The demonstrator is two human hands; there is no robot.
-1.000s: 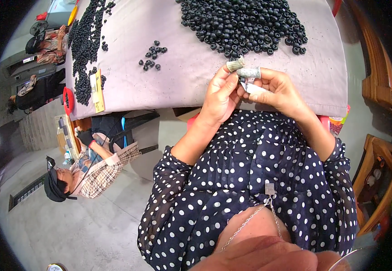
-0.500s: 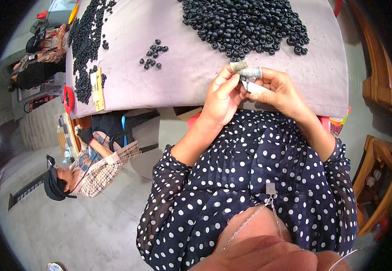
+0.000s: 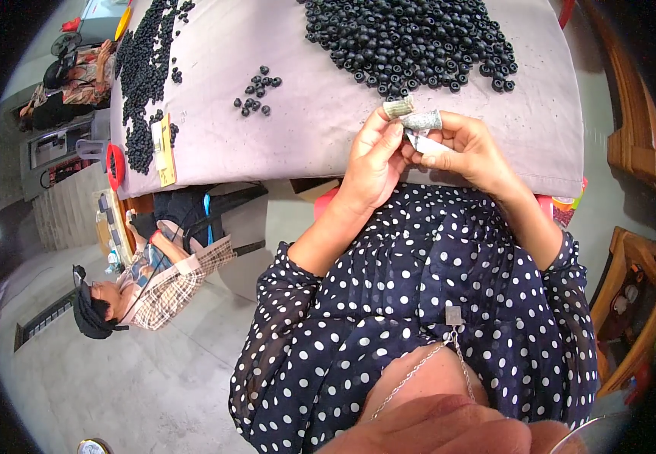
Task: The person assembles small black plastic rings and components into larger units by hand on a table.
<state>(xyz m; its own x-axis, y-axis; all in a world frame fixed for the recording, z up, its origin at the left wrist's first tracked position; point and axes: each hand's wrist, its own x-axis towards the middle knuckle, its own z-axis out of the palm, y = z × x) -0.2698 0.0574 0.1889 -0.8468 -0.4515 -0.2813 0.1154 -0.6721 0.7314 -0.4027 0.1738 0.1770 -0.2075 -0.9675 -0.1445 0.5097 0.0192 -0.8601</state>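
Note:
My two hands meet just above the table's near edge, below a large pile of round black beads (image 3: 411,45) with holes. On the index fingertip of my left hand (image 3: 371,163) is a ribbed, pale greenish finger cover (image 3: 398,107). A speckled grey finger cover (image 3: 422,120) wraps the index finger of my right hand (image 3: 475,151). Between the right thumb and fingers is pinched a small white flat piece (image 3: 425,144) with a dark part near its upper end. The left thumb and fingers are closed against it; whatever they grip is hidden.
Several loose beads (image 3: 258,92) lie left of the pile. Smaller beads (image 3: 140,83) spread along the left edge, beside a yellow strip (image 3: 164,151) and a red basket (image 3: 115,168). A person in a checked shirt (image 3: 177,291) sits at the left; wooden furniture (image 3: 634,155) stands right.
My hands stay in place, with slight shifts of the fingers. The left index finger with its cover has lifted a little. At the left, the seated person's head has moved slightly.

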